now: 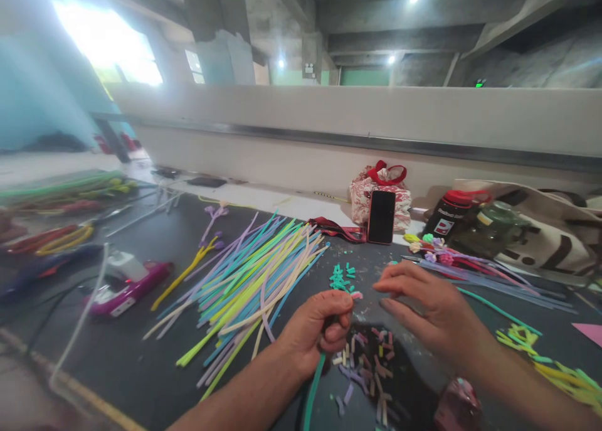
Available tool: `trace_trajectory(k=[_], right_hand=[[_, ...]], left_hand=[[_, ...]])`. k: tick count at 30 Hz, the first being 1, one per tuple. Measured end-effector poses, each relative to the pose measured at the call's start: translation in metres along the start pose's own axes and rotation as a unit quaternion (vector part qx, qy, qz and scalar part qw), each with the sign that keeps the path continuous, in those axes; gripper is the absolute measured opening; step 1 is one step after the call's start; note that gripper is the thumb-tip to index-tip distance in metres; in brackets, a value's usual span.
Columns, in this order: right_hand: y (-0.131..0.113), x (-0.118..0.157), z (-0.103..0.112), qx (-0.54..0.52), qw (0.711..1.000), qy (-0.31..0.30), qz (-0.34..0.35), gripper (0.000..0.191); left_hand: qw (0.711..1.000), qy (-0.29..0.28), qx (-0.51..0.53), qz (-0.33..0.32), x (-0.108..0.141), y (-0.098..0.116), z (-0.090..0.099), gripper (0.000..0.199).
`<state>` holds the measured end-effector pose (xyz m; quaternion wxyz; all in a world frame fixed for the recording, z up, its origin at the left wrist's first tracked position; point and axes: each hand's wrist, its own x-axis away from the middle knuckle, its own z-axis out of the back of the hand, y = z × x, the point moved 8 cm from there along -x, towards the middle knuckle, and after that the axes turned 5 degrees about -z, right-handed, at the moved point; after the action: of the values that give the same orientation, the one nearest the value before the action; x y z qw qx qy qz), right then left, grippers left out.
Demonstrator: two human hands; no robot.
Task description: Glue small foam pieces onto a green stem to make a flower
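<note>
My left hand [324, 327] is closed, thumb and forefinger pinched, with a green pipe cleaner [314, 390] hanging down from the fist. A small pink piece [357, 295] pokes out at its fingertips. To the right, my right hand [423, 302] is open and empty, its fingers stretched toward the left hand without touching it. Just beyond the left hand lies a pile of short green pieces [339, 276]. Below the hands are short cut pieces [376, 368] in pink, cream and purple. A bundle of long pastel pipe cleaners [249, 274] spreads out on the left.
A phone [381, 216] leans against a patterned bag [358, 196] at the back. A black bottle [444, 214] and pipe-cleaner flowers [435, 249] are on the right. Yellow-green pieces [520, 337] lie near the right forearm. A purple power strip [132, 288] with a white cable stands left.
</note>
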<state>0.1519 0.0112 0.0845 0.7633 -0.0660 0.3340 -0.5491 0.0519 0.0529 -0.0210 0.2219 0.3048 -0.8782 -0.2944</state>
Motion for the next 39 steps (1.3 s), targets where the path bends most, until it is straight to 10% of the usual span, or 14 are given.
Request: trace_trajectory(k=[25, 33, 39], right_hand=[[-0.015, 0.001, -0.006, -0.049, 0.998, 0.034, 0.027, 0.015], [-0.017, -0.001, -0.008, -0.010, 0.998, 0.026, 0.053, 0.011], [0.001, -0.005, -0.012, -0.072, 0.995, -0.042, -0.048, 0.010]], left_hand=[[0.965, 0.095, -0.196, -0.144, 0.009, 0.019, 0.006, 0.025], [0.973, 0.087, -0.166, -0.132, 0.004, 0.017, 0.009, 0.024], [0.989, 0.097, -0.068, -0.093, 0.001, 0.015, 0.010, 0.022]])
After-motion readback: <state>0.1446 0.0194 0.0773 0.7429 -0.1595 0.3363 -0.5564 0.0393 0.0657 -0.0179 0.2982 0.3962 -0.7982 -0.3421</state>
